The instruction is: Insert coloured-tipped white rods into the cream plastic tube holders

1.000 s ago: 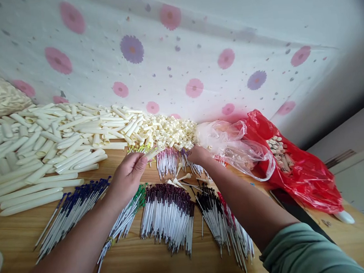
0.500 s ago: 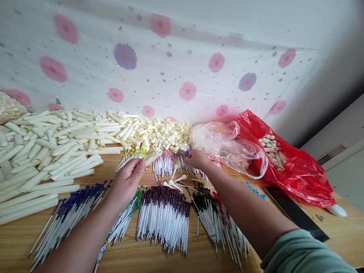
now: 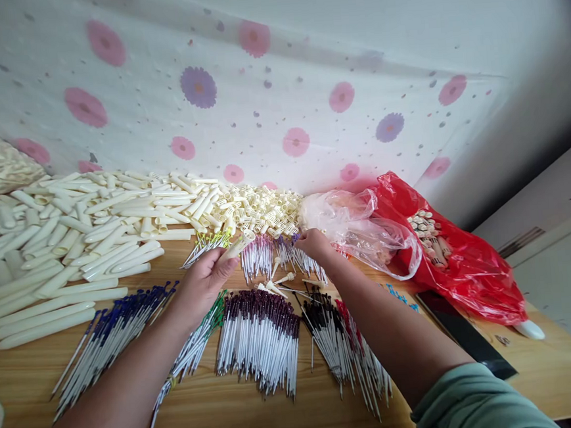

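Observation:
My left hand (image 3: 202, 281) is closed round a cream pen barrel (image 3: 237, 245) whose tip sticks out toward the right. My right hand (image 3: 313, 243) reaches to the near edge of a heap of small cream ribbed sleeves (image 3: 264, 209), fingers curled down; what they pinch is hidden. Purple-tipped refills (image 3: 260, 254) lie between the two hands. Below the hands, fans of refills lie on the wooden table (image 3: 242, 415): blue-tipped (image 3: 111, 330), green-tipped (image 3: 197, 343), dark purple-tipped (image 3: 262, 331), and black and red ones (image 3: 343, 348).
A big pile of cream pen barrels (image 3: 64, 238) covers the table's left. A clear plastic bag (image 3: 361, 231) and a red bag (image 3: 460, 263) holding small cream parts lie at the right. A flowered sheet (image 3: 257, 104) hangs behind. A dark flat object (image 3: 466, 335) lies near the right edge.
The view shifted a little. My left hand stays closed on the barrel. My right hand stays at the sleeve heap, edging slightly nearer the pile.

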The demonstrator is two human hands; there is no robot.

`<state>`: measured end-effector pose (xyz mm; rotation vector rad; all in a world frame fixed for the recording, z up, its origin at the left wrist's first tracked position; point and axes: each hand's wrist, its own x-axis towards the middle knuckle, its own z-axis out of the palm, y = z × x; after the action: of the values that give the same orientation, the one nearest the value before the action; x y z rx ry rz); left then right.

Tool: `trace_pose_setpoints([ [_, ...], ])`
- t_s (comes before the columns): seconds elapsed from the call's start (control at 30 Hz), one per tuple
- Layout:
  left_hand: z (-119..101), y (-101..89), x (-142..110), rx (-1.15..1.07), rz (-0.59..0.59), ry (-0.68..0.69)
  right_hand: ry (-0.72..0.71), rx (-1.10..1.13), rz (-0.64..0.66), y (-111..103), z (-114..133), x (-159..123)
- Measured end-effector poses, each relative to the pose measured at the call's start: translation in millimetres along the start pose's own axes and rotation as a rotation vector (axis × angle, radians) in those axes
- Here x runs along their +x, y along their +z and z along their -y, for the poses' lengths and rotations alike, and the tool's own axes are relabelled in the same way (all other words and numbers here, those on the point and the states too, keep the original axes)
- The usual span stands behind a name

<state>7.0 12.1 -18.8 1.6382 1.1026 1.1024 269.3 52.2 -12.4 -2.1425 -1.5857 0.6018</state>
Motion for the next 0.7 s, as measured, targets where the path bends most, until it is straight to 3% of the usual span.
trace_pose_setpoints([
  [0.13, -4, 10.1, -6, -0.187, 0.003, -0.049, -0.168, 0.294, -0.095, -7, 24, -54],
  [0.2, -10, 18.3, -13, -0.286, 0.090, -0.087, -0.251, 0.440, -0.091, 0, 35, -85],
  [0.27, -16, 26.4, -20, -0.369, 0.187, -0.108, -0.354, 0.789, -0.034, 12, 41, -110],
  [0.33, -21, 31.9, -25, -0.421, 0.227, -0.125, -0.392, 0.950, -0.028, 25, 43, -126],
  [0.47, -26, 32.4, -27, -0.440, 0.252, -0.160, -0.419, 0.958, -0.056, 38, 42, -135],
  [0.7, -28, 23.1, -25, -0.493, 0.377, -0.155, -0.471, 1.113, -0.036, 34, 38, -132],
])
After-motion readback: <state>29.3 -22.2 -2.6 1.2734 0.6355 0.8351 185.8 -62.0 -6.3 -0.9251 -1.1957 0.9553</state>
